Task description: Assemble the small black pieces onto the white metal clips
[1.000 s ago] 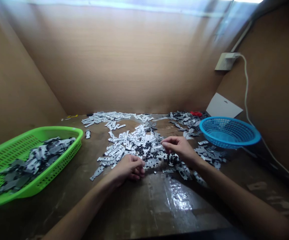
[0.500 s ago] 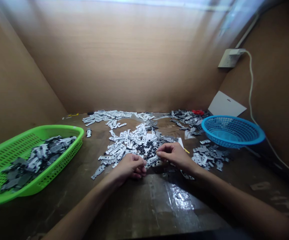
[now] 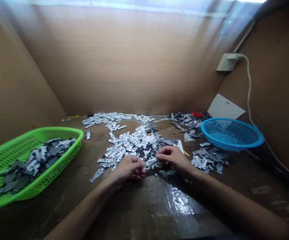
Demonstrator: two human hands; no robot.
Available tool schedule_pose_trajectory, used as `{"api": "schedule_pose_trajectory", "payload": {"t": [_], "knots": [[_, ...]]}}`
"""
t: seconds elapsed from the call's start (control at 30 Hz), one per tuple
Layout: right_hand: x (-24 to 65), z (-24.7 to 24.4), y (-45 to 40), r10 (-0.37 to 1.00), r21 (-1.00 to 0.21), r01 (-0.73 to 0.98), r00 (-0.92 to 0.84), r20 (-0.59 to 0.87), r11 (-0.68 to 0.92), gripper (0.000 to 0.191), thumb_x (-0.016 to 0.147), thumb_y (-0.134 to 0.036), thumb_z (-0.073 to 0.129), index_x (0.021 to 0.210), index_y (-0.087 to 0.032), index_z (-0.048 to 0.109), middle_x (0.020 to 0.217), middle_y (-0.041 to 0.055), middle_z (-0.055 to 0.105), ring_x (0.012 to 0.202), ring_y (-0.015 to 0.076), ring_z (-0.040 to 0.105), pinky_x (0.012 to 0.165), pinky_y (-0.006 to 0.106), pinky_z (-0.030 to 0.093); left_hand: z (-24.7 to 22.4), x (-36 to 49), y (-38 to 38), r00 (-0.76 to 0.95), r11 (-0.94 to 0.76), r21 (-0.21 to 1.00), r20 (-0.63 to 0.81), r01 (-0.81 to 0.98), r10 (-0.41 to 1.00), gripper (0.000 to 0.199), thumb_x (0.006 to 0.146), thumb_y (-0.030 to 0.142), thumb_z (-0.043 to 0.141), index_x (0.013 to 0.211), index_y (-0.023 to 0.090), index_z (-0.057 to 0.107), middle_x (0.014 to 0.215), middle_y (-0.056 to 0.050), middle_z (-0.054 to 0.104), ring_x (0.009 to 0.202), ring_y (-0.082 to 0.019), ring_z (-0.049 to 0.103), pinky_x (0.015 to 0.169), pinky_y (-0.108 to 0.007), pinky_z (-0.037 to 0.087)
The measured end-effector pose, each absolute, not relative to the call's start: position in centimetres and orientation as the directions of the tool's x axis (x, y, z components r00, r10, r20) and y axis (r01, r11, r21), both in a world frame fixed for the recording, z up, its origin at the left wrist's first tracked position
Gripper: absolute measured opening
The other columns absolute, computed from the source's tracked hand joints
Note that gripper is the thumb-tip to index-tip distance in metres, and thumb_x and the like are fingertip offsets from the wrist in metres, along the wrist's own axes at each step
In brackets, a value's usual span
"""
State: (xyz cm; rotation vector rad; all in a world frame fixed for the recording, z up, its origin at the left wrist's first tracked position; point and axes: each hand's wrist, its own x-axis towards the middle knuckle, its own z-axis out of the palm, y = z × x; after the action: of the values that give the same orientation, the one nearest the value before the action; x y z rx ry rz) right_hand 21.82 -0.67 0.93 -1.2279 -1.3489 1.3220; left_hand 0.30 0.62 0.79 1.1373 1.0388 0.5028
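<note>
My left hand (image 3: 131,168) is closed in a pinch, fingers curled, its tips at the near end of a flat silver-white metal piece (image 3: 151,162). Across from it, my right hand (image 3: 172,158) pinches thumb and forefinger together by the piece's far end; whatever sits between those tips is too small to make out. Just behind the hands lies a cluster of small black parts (image 3: 145,150). Many flat pale metal pieces (image 3: 119,150) are heaped behind and left of it. A tiny round silver part (image 3: 155,174) rests on the brown table (image 3: 124,206) between my wrists.
At left stands a green basket (image 3: 46,183) with grey and white pieces inside. A blue basket (image 3: 234,146) is at right, beside more grey pieces (image 3: 208,158). Further heaps lie along the back panel (image 3: 144,76). A white card (image 3: 225,107) and a cable (image 3: 249,86) are at right.
The view has tilted slightly upward, so everything sits a little lower. Both hands keep nearly the same pinched pose. The tiny round silver part now shows on the table in front of them.
</note>
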Motion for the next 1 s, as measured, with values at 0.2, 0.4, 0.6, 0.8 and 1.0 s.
{"api": "schedule_pose_trajectory", "payload": {"t": [0.2, 0.4, 0.6, 0.8, 1.0], "knots": [[21.9, 0.4, -0.1, 0.977, -0.987, -0.004, -0.143, -0.160, -0.162, 0.031, 0.063, -0.040, 0.072, 0.081, -0.016, 0.063, 0.050, -0.0059, 0.047, 0.038, 0.0043, 0.032, 0.036, 0.018, 0.022, 1.3, 0.4, 0.7, 0.468, 0.302, 0.943, -0.333, 0.143, 0.819, 0.031, 0.067, 0.043, 0.065, 0.073, 0.013, 0.057, 0.067, -0.004, 0.064, 0.057, -0.010, 0.059, 0.050, -0.017, 0.040], [21.7, 0.7, -0.5, 0.978, -0.989, -0.035, -0.157, -0.136, -0.143, 0.028, 0.066, -0.036, 0.071, 0.082, -0.015, 0.062, 0.050, -0.0057, 0.046, 0.040, 0.0053, 0.036, 0.039, 0.018, 0.028, 1.4, 0.5, 0.7, 0.438, 0.266, 0.947, -0.319, 0.178, 0.841, 0.029, 0.070, 0.042, 0.063, 0.070, 0.013, 0.056, 0.067, -0.005, 0.065, 0.058, -0.011, 0.060, 0.054, -0.019, 0.043], [21.3, 1.4, -0.8, 0.988, -0.992, -0.056, -0.108, -0.111, -0.117, 0.026, 0.064, -0.036, 0.072, 0.074, -0.015, 0.060, 0.083, 0.0024, 0.060, 0.042, 0.0025, 0.037, 0.040, 0.019, 0.028, 0.8, 0.6, 0.8, 0.430, 0.252, 0.957, -0.289, 0.142, 0.855, 0.028, 0.072, 0.041, 0.062, 0.071, 0.013, 0.057, 0.068, -0.005, 0.065, 0.058, -0.011, 0.060, 0.054, -0.018, 0.043], [21.5, 1.1, -0.7, 0.991, -0.995, -0.007, -0.096, -0.098, -0.099, 0.028, 0.063, -0.037, 0.072, 0.072, -0.014, 0.060, 0.082, 0.0019, 0.059, 0.043, 0.0026, 0.036, 0.040, 0.019, 0.024, 0.5, 0.6, 0.7, 0.427, 0.258, 0.958, -0.287, 0.124, 0.858, 0.027, 0.073, 0.039, 0.061, 0.071, 0.013, 0.057, 0.068, -0.005, 0.065, 0.058, -0.010, 0.060, 0.053, -0.018, 0.043], [21.6, -0.2, -0.3, 0.990, -0.993, -0.042, -0.093, -0.106, -0.110, 0.028, 0.064, -0.038, 0.072, 0.072, -0.015, 0.059, 0.061, -0.0027, 0.052, 0.045, 0.0052, 0.039, 0.042, 0.019, 0.028, 1.0, 0.7, 0.4, 0.416, 0.263, 0.959, -0.284, 0.109, 0.864, 0.023, 0.073, 0.035, 0.061, 0.072, 0.012, 0.056, 0.068, -0.005, 0.065, 0.058, -0.011, 0.060, 0.053, -0.018, 0.043]]}}
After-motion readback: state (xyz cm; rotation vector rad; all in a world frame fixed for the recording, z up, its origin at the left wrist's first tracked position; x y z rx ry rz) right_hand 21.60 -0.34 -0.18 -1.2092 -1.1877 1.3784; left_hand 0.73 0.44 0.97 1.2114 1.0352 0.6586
